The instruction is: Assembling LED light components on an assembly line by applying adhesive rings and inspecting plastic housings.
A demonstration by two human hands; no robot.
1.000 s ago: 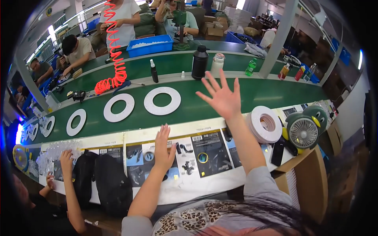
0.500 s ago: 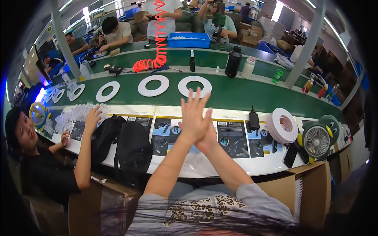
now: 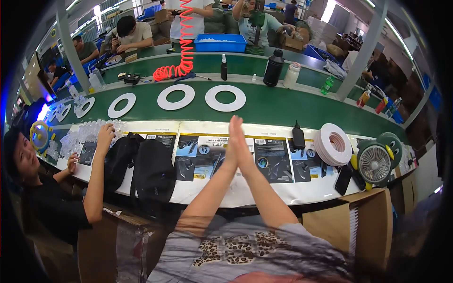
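My left hand (image 3: pixel 232 147) and my right hand (image 3: pixel 242 152) meet palm to palm above the front table, fingers stretched out and pointing away from me. Nothing shows between them; the space between the palms is hidden. Under and around the hands lie flat printed cardboard sheets (image 3: pixel 272 162) in black, blue and yellow. Just beyond the fingertips a flat white ring (image 3: pixel 211 98) rests on the green belt, with another white ring (image 3: pixel 163 98) to its left. A stack of similar rings (image 3: pixel 324 146) leans at the right, next to a black dropper bottle (image 3: pixel 298 137).
Black bags (image 3: pixel 153 177) lie left of my arms. Beside them a co-worker's hand (image 3: pixel 105 134) touches a heap of clear plastic pieces (image 3: pixel 85 137). A fan (image 3: pixel 374 165) and a phone (image 3: pixel 343 180) sit at the right. Bottles (image 3: pixel 273 68) line the belt's far edge; a red coiled hose (image 3: pixel 187 42) hangs there.
My hands were crossed at an angle, with the left one's fingers spread over the right. Now they are aligned flat, palm against palm. The whole view has shifted slightly.
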